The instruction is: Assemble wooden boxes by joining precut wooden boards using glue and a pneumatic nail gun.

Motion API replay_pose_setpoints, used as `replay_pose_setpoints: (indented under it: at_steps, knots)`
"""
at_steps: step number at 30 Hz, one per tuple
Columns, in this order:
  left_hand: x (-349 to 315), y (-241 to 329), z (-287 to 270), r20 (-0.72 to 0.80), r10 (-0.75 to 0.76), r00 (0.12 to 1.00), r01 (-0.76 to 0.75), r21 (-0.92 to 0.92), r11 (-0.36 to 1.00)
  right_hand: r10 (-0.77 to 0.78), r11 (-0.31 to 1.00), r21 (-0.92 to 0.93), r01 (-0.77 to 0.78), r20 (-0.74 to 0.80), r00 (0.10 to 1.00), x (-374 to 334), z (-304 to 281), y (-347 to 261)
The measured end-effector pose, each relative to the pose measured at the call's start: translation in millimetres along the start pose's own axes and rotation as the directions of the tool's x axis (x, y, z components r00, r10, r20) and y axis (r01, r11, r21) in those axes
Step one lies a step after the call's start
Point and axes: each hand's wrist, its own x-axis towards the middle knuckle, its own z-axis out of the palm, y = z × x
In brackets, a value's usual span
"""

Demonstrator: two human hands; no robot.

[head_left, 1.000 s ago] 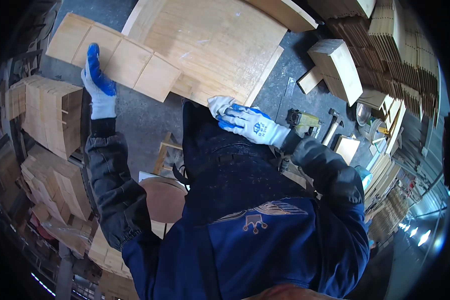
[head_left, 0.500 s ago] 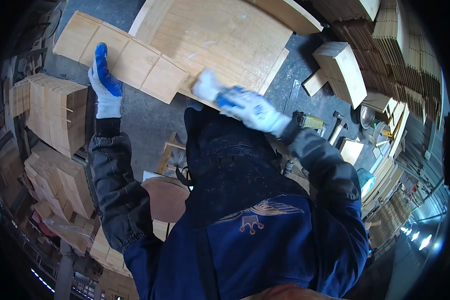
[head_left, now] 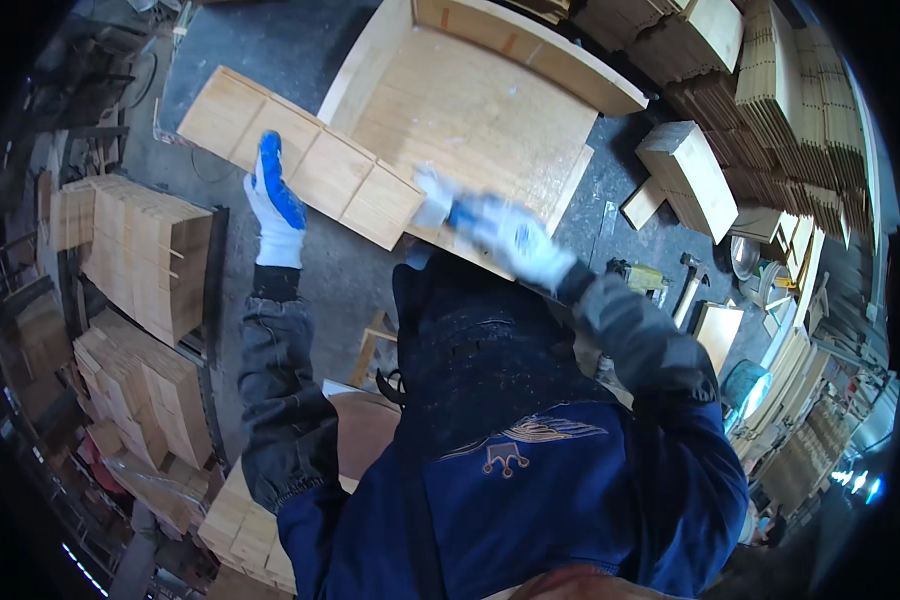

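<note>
My left hand (head_left: 276, 205), in a white and blue glove, grips the near edge of a pale wooden panel (head_left: 300, 150) scored with several cross grooves. One blue-coated digit lies over the panel's top; the other fingers are largely hidden. The panel slants across the near left corner of a shallow wooden box (head_left: 480, 110) with raised walls at its far and left sides. My right hand (head_left: 515, 238), gloved alike and smeared by motion, is closed on a crumpled white cloth (head_left: 432, 196). The cloth is at the panel's right end, over the box's near edge.
The box rests on a dark worktable (head_left: 260, 45). To the right are a wooden block (head_left: 688, 180), a hammer (head_left: 688, 290), a green tool (head_left: 638, 278) and stacked grooved boards (head_left: 805, 110). More wood stacks (head_left: 145, 255) stand at left. A round-topped stool (head_left: 365, 430) is below.
The view has shifted, so the box, panel and both hands appear further right and lower. My left hand keeps its hold on the panel; the cloth in my right hand stays near the panel's right end.
</note>
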Motion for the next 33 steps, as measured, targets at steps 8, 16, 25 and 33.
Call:
replay_pose_setpoints:
  at_steps: [8, 16, 25, 33]
  knots:
    - [40, 66, 8, 0.047, -0.648, 0.761, 0.458, -0.745, 0.484, 0.215, 0.973, -0.018, -0.229, -0.285, 0.934, 92, 12, 48]
    - [34, 86, -5, -0.023, -0.642, 0.767, 0.446, -0.699, 0.558, 0.290, 0.820, 0.513, -0.255, 0.011, 0.957, -8, -13, -52]
    - [-40, 162, 20, -0.118, 0.238, 0.964, -0.172, 0.405, 0.898, 0.503, 0.658, 0.520, -0.545, -0.842, -0.196, -289, -171, -61]
    - [-96, 221, 134, 0.570, -0.517, 0.639, 0.754, -0.598, 0.272, 0.427, -0.295, 0.242, -0.925, -0.832, -0.354, -586, -208, 26]
